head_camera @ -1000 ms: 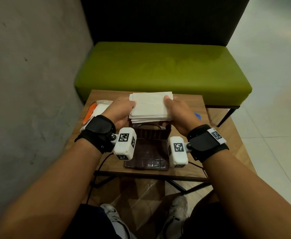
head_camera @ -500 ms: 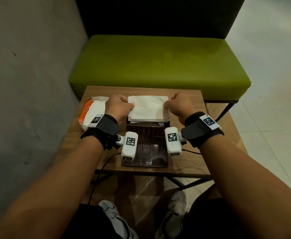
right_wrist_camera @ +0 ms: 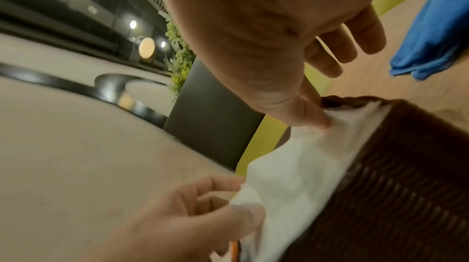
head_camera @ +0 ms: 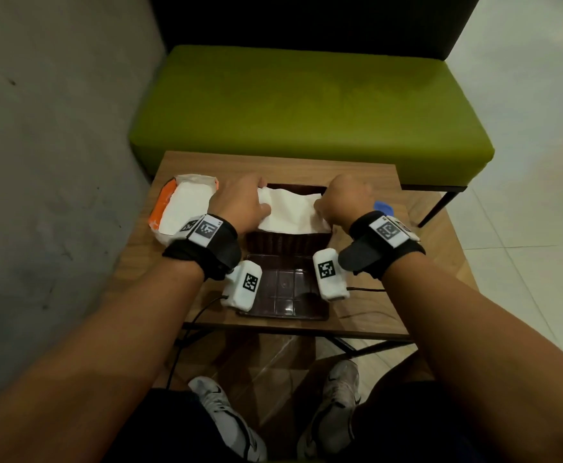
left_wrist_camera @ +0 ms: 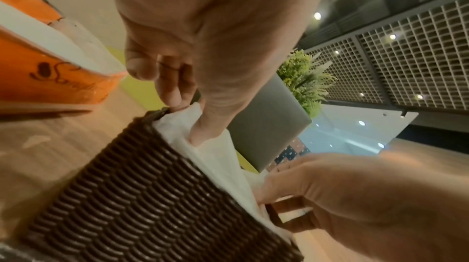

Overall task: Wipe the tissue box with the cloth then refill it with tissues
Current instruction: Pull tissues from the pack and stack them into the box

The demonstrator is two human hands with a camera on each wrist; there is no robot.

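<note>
Both hands, the left hand (head_camera: 244, 203) and right hand (head_camera: 344, 201), pinch the tissues (head_camera: 290, 212) with curled fingers at the box (head_camera: 287, 242) opening on the counter (head_camera: 367, 309); uneven pushing could crumple the stack.

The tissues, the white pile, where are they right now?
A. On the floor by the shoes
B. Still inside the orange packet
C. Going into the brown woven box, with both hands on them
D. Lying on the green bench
C: the tissues sit in the top of the brown woven box, with the left hand and right hand pressing their ends down.
</note>
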